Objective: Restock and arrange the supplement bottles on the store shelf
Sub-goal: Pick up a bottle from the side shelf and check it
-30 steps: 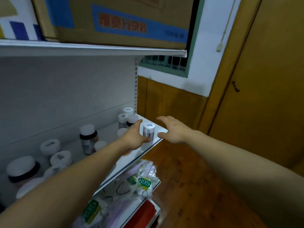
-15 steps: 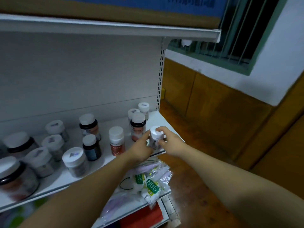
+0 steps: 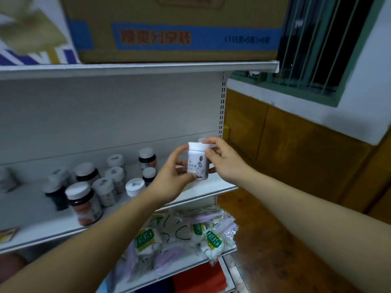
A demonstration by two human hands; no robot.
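A small white supplement bottle [image 3: 197,161] with a white cap and printed label is held upright above the right end of the white shelf [image 3: 220,182]. My left hand [image 3: 171,178] grips its left side and base. My right hand [image 3: 224,159] holds its cap and right side. Several other bottles stand on the shelf to the left: a large dark jar with a white lid [image 3: 83,203], a white-capped bottle [image 3: 134,188] and a dark bottle [image 3: 147,158] near the back. One more cap peeks out behind my right hand.
A cardboard box [image 3: 175,28] with a blue band sits on the shelf above. Packets of N95 masks [image 3: 190,235] fill the shelf below. To the right are a wood-panelled wall [image 3: 306,149], a barred window [image 3: 313,43] and a wooden floor.
Both hands closed on the white bottle at the shelf's right front edge and lifted it off the shelf. The camera view tilted upward.
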